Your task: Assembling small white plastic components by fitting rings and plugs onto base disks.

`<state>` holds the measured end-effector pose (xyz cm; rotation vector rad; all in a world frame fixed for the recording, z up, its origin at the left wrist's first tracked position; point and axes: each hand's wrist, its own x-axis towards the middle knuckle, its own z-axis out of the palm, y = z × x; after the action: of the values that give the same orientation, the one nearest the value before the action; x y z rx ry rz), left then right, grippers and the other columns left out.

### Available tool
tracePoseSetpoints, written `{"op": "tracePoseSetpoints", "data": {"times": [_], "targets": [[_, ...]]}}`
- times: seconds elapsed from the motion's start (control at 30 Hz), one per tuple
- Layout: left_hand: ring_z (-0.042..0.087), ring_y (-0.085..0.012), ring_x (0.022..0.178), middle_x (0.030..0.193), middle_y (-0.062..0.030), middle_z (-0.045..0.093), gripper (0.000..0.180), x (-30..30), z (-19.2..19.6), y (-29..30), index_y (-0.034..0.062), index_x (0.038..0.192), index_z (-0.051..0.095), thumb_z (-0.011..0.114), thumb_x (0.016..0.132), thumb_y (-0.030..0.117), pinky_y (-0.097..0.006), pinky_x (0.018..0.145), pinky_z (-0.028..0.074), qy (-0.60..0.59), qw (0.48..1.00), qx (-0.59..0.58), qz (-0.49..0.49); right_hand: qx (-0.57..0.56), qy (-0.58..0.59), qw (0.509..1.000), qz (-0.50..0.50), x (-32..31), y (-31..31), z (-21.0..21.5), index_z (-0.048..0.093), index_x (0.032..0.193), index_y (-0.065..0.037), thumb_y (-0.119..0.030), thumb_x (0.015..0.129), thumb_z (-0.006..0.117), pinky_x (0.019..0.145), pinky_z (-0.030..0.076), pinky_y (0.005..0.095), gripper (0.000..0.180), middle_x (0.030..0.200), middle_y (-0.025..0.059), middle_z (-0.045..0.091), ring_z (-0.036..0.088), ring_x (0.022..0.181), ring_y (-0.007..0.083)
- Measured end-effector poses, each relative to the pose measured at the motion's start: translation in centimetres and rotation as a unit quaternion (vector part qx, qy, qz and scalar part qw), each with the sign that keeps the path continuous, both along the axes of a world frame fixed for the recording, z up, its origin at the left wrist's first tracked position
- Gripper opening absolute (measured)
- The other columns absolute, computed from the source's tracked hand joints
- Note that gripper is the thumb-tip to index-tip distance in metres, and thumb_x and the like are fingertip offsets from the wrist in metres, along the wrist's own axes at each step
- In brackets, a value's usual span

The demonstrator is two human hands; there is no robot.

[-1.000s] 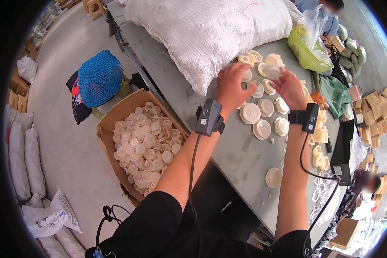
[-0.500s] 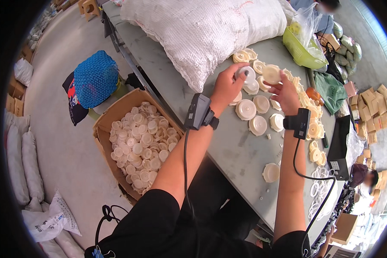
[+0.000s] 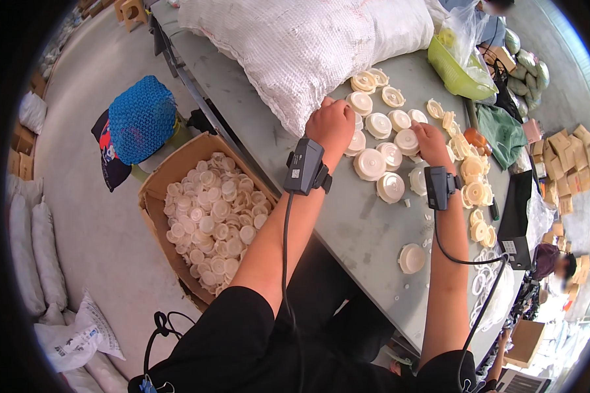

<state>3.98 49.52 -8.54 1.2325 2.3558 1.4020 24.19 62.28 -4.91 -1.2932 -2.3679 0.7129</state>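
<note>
Round, cream-white plastic lids (image 3: 370, 164) lie loosely grouped on the grey table (image 3: 347, 216). At the left of this group, beside the white woven sack, my left hand (image 3: 333, 124) is closed with its back turned up. Its fingertips are hidden, so what they grip does not show. My right hand (image 3: 432, 144) is closed too, its fingers at the edge of a pale lid (image 3: 406, 141) on the group's right side. A black device is strapped to each wrist, trailing a cable.
The bulging woven sack (image 3: 301, 52) covers the table's far left. Yellowish lids (image 3: 475, 171) and white rings (image 3: 484, 278) lie to the right, near a green basket (image 3: 453, 69). A cardboard box (image 3: 152, 200) full of small white caps stands left of the table.
My left hand has turned back-up and closed; the whitish lid it held no longer shows. My right hand has lowered slightly and left, from a raised lid to the table.
</note>
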Motion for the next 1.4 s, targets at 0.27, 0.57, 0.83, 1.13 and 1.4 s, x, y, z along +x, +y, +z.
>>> {"op": "tracePoseSetpoints", "data": {"times": [0.27, 0.57, 0.83, 1.13, 1.4], "targets": [[0.059, -0.0238, 0.078, 0.074, -0.0029, 0.066, 0.025, -0.2, 0.9, -0.5, 0.0135, 0.087, 0.068, 0.057, 0.085, 0.035, -0.039, 0.086, 0.037, -0.029, 0.995, -0.004, -0.092, 0.197, -0.111, 0.973, -0.034, -1.5, -2.7, 0.2, 0.063, 0.085, -0.003, -0.035, 0.094, 0.045, 0.069, 0.043, 0.0498, 0.037, 0.082, 0.0194, 0.063, 0.057, 0.079, 0.0408], [0.060, -0.0189, 0.065, 0.072, -0.0019, 0.066, 0.027, 0.3, 1.2, -0.7, 0.0108, 0.080, 0.067, 0.069, 0.078, 0.037, -0.034, 0.067, 0.045, -0.056, 0.965, 0.034, -0.255, 0.127, -0.065, 0.990, -0.016, 0.3, -1.3, -1.5, 0.062, 0.085, -0.001, -0.035, 0.093, 0.048, 0.069, 0.044, 0.0488, 0.038, 0.083, 0.0224, 0.061, 0.057, 0.080, 0.0422], [0.054, -0.0146, 0.063, 0.069, -0.0051, 0.060, 0.017, -0.2, 0.0, 0.2, 0.0050, 0.081, 0.064, 0.070, 0.078, 0.020, -0.028, 0.058, 0.044, -0.165, 0.960, 0.141, -0.175, 0.031, -0.014, 0.999, -0.035, 2.4, 0.6, -2.5, 0.060, 0.092, 0.000, -0.034, 0.095, 0.045, 0.067, 0.043, 0.0488, 0.038, 0.081, 0.0245, 0.060, 0.056, 0.081, 0.0436], [0.057, -0.0266, 0.073, 0.079, -0.0087, 0.056, 0.013, 0.0, -0.2, 0.3, 0.0054, 0.083, 0.056, 0.064, 0.081, 0.015, -0.038, 0.065, 0.045, -0.011, 0.992, 0.124, -0.032, 0.166, -0.062, 0.980, -0.087, -0.3, -2.4, -0.1, 0.063, 0.096, -0.008, -0.033, 0.089, 0.054, 0.068, 0.046, 0.0445, 0.027, 0.085, 0.0155, 0.064, 0.060, 0.080, 0.0360], [0.052, -0.0342, 0.110, 0.121, -0.0141, 0.052, 0.034, 0.9, -0.4, 0.8, 0.0087, 0.113, 0.054, 0.063, 0.082, 0.020, -0.042, 0.091, 0.042, 0.062, 0.991, 0.110, -0.039, 0.308, -0.029, 0.949, 0.061, -6.4, 4.7, -1.4, 0.061, 0.113, -0.010, -0.030, 0.078, 0.067, 0.087, 0.046, 0.0408, 0.040, 0.105, 0.0146, 0.064, 0.059, 0.100, 0.0333]]}}
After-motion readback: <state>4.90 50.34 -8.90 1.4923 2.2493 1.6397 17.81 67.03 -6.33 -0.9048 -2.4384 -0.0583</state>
